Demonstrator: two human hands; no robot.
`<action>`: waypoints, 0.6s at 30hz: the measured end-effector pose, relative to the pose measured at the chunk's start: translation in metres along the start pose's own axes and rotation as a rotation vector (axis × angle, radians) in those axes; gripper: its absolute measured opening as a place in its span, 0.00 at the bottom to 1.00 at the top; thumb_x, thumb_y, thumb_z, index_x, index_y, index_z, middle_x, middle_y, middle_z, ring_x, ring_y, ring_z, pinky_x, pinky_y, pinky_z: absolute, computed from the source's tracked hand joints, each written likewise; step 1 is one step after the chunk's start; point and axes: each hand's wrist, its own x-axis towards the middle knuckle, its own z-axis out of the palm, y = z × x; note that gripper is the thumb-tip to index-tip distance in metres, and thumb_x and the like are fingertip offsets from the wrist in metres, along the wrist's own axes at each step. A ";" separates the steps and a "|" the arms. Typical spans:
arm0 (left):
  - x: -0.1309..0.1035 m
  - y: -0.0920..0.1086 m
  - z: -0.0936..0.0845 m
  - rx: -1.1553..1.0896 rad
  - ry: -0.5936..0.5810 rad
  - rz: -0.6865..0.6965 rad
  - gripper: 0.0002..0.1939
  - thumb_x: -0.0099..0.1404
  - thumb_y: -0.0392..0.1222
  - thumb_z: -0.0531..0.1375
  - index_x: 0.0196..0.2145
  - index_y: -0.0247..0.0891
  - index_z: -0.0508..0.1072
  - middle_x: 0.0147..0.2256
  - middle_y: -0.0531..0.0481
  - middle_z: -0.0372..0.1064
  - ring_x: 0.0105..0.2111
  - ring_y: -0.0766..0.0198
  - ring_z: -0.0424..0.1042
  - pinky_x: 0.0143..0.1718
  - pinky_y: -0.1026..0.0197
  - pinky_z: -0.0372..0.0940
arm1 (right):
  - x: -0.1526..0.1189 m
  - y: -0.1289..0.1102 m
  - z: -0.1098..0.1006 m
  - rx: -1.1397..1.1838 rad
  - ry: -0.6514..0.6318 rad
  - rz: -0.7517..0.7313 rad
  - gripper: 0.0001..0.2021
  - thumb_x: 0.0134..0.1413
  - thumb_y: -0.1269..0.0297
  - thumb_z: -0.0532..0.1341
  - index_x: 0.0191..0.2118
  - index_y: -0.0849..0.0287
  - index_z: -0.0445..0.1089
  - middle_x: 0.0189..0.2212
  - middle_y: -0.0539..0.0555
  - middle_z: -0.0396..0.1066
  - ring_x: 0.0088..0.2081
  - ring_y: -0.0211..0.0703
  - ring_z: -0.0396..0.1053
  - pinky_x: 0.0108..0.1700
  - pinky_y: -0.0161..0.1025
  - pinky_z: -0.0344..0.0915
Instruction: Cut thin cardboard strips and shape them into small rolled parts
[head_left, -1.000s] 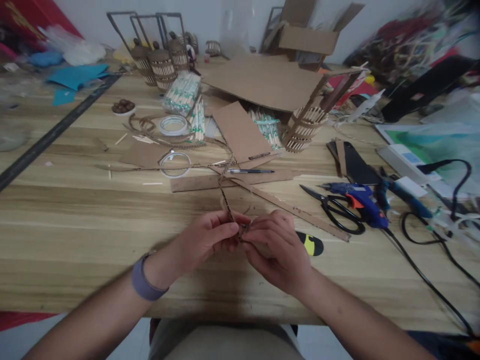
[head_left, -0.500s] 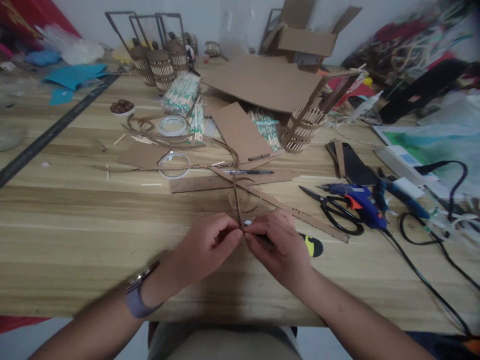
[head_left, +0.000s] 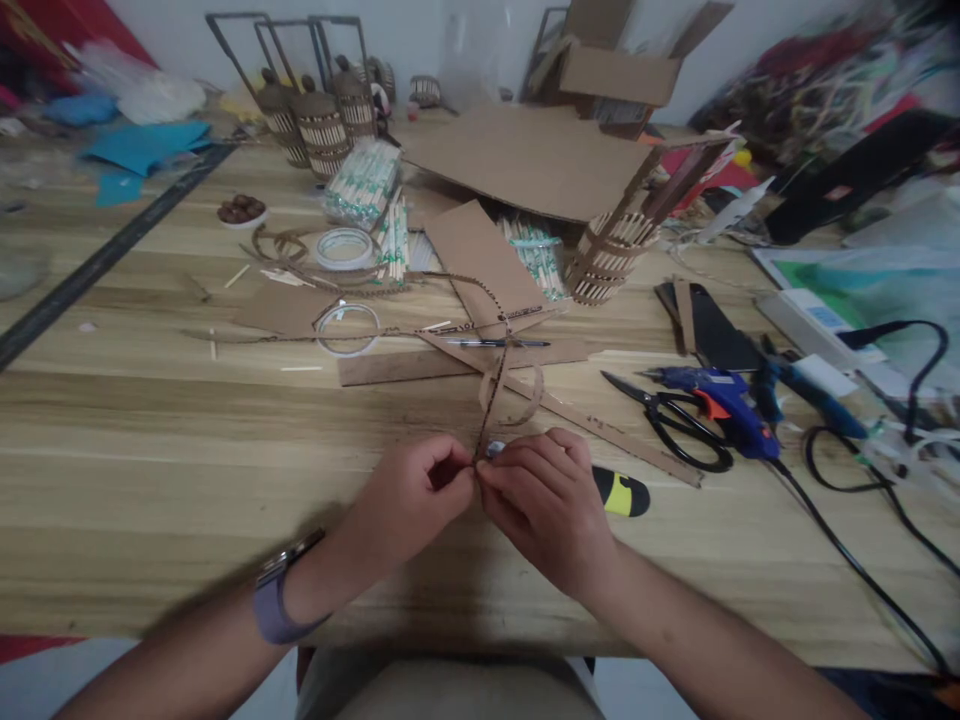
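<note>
Fingers (head_left: 457,492) of left hand (head_left: 412,500) and right hand (head_left: 551,505) tight on one cardboard strip (head_left: 493,395), two tape rolls (head_left: 345,264) beyond

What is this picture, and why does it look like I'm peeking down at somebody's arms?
It looks that way because the camera is worn on a person's head, looking forward and down. There's no robot here, just two bare hands. The left hand and the right hand meet near the front of the table. Their fingers pinch the end of a thin, brown cardboard strip, but they cover the very tip.

Right of the hands lie scissors and a blue glue gun. Further back are a pen, a bundle of sticks and a little basket. A black and yellow thing pokes out beside the right hand, which hides the rest of it.
</note>
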 end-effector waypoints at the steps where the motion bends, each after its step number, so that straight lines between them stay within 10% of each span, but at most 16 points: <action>1: 0.000 0.000 0.001 -0.001 0.005 -0.011 0.06 0.57 0.39 0.55 0.25 0.38 0.70 0.22 0.57 0.65 0.23 0.67 0.61 0.24 0.66 0.55 | 0.000 0.000 0.001 0.001 0.000 0.003 0.06 0.59 0.74 0.61 0.32 0.57 0.69 0.26 0.50 0.76 0.32 0.42 0.72 0.41 0.43 0.58; 18: -0.003 0.002 -0.002 0.088 0.037 0.170 0.07 0.55 0.35 0.53 0.21 0.39 0.62 0.19 0.59 0.55 0.21 0.69 0.55 0.22 0.66 0.50 | 0.005 0.005 -0.003 0.350 -0.085 0.268 0.05 0.55 0.72 0.60 0.31 0.56 0.70 0.25 0.49 0.73 0.30 0.41 0.70 0.36 0.41 0.62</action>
